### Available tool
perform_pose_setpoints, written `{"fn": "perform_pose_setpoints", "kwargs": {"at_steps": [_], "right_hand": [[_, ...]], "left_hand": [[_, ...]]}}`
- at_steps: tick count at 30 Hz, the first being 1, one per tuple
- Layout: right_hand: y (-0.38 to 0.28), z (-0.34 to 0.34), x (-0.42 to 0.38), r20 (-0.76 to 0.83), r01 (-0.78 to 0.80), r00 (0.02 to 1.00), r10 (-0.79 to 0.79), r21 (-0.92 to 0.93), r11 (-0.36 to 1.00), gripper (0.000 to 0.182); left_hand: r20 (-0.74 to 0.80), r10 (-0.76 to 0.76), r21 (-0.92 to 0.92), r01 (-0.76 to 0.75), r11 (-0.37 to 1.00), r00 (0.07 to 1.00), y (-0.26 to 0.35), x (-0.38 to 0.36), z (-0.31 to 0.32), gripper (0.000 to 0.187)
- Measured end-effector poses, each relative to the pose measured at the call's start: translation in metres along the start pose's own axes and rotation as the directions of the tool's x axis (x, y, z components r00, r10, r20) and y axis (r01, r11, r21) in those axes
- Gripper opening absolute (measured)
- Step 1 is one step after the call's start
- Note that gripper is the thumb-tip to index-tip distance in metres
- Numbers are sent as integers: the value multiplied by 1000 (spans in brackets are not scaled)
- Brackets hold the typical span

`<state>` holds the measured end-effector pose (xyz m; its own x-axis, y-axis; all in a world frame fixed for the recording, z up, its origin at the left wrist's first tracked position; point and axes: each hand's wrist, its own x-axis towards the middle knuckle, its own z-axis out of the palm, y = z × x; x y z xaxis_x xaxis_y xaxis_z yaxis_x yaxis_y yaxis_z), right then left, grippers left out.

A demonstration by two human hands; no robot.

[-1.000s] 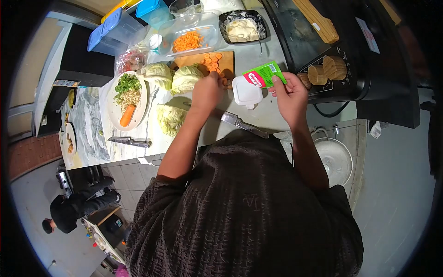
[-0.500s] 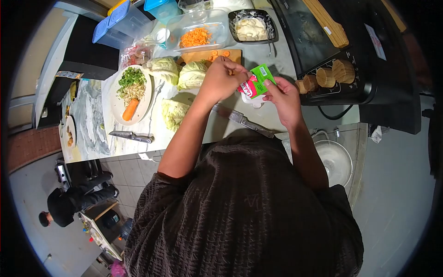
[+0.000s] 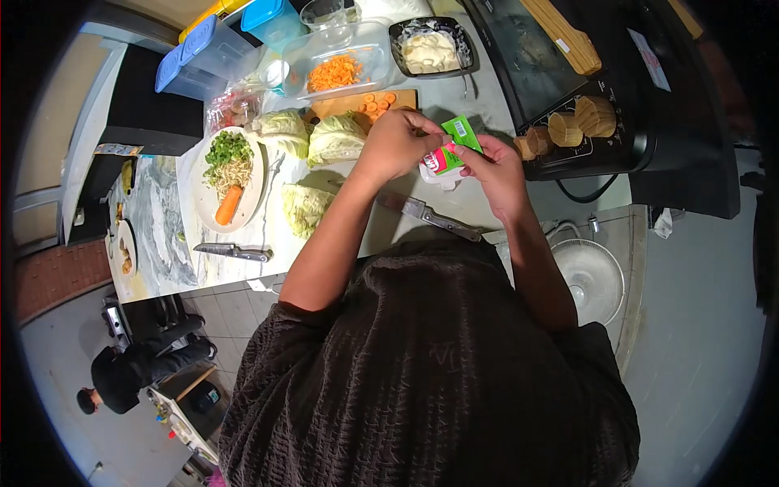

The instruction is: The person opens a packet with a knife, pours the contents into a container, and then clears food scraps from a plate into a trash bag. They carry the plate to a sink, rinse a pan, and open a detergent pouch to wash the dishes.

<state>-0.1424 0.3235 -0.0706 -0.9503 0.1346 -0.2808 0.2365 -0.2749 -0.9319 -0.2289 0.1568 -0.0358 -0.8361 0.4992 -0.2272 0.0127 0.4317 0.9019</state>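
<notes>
One green-and-pink sachet [image 3: 464, 131] is between your hands in the head view, held up over the worktop. Your L hand [image 3: 398, 148] is closed, fingers pinching the near end; your R hand [image 3: 497, 172] grips the other side, thumb on top. Step in hand looks like opening the pkt; a clean tear calls for a firm pinch close to the edge, mouth kept up so nothing spills. Can't tell if it's torn yet.

Just below the sachet, partly hidden: 1 white tub [image 3: 441, 179].

Count, approx. where noted:
- 2 knives: 1 w/ its handle [image 3: 450, 223] near your body, 1 small knife [image 3: 231, 251] by the plate.
- 3 cabbage pcs: 2 by the board [image 3: 324, 106] ( [image 3: 282, 132] and [image 3: 337, 140]), 1 nearer you [image 3: 305, 209].
- 1 plate [image 3: 256, 188] w/ 1 carrot pc [image 3: 229, 205], sprouts [image 3: 230, 176] & chopped greens [image 3: 225, 151].
- Several carrot slices [image 3: 382, 103] on the board, part hidden, no exact no.
- 1 clear container [image 3: 380, 61] w/ shredded carrot [image 3: 334, 74].
- 1 black bowl [image 3: 463, 50] w/ creamy white mix [image 3: 428, 53], 1 utensil in it.
</notes>
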Motion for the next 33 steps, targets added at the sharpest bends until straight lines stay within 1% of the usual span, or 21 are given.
{"fn": "perform_pose_setpoints", "kwargs": {"at_steps": [2, 4, 5, 7, 10, 11, 12, 14, 16, 18, 20, 21, 22, 24, 25, 28, 29, 32, 33], "right_hand": [[-1, 0, -1, -16, 0, 1000, 0, 8, 1000, 27], [-1, 0, -2, -34, -2, 999, 2, 16, 1000, 26], [-1, 0, -3, -61, 2, 998, 0, 32, 999, 26], [-1, -1, -6, -97, 9, 995, -5, 50, 999, 25], [0, -3, -13, -122, 11, 992, 3, 113, 993, 23], [-1, -1, -15, -159, 12, 987, 11, 143, 990, 22], [-1, 2, -21, -199, 7, 980, 28, 174, 985, 22], [1, 4, -31, -264, 4, 964, 43, 174, 985, 22], [2, 8, -49, -341, 14, 939, 49, 179, 984, 23], [2, 12, -72, -433, 110, 901, 18, 268, 957, 25], [5, 11, -103, -537, 147, 843, 25, 274, 951, 24], [8, 8, -121, -539, 218, 842, -11, 322, 921, 23], [10, 6, -141, -545, 290, 837, -52, 362, 886, 22], [11, 6, -187, -660, 346, 751, -31, 353, 869, 21], [14, 4, -211, -709, 366, 705, -15, 345, 864, 21], [26, 3, -287, -847, 483, 531, -12, 291, 826, 20], [34, 3, -313, -880, 507, 475, 6, 279, 815, 20], [72, 10, -395, -955, 592, 292, 46, 218, 776, 21], [84, 15, -423, -970, 613, 235, 64, 199, 765, 22]], "left_hand": [[12, 9, -14, -9, 1000, 1000, 1, 0, 1, 14], [-127, 130, -69, -139, 988, 983, 2, -1, 3, 16], [-121, 131, -69, -140, 988, 984, 2, -1, 1, 16], [-185, -35, -224, -7, 975, 982, 2, 1, -4, 19], [-135, -24, -213, -5, 977, 991, 3, -3, -9, 21], [-81, -11, -171, -3, 985, 997, 3, -5, -10, 21], [-59, -8, -168, -2, 986, 998, 3, -7, -9, 21], [-56, -16, -221, 3, 975, 998, 4, -13, -4, 21], [-5, -9, -186, 8, 982, 1000, 5, -24, -3, 21], [61, 15, -145, -6, 989, 998, 7, -30, -1, 22], [63, 128, -234, -110, 966, 990, 5, -39, 9, 24], [91, 176, -229, -151, 962, 980, 9, -43, 14, 23], [154, 202, -230, -164, 959, 967, 13, -47, 20, 23], [230, 255, -250, -196, 948, 939, 24, -58, 39, 23], [279, 250, -212, -195, 958, 927, 37, -69, 49, 22], [448, 346, -206, -281, 937, 824, 55, -102, 93, 22], [519, 327, -192, -265, 945, 790, 62, -116, 110, 22], [685, 402, -267, -304, 915, 607, 67, -165, 165, 22], [744, 369, -209, -330, 921, 557, 73, -187, 179, 22]]}}
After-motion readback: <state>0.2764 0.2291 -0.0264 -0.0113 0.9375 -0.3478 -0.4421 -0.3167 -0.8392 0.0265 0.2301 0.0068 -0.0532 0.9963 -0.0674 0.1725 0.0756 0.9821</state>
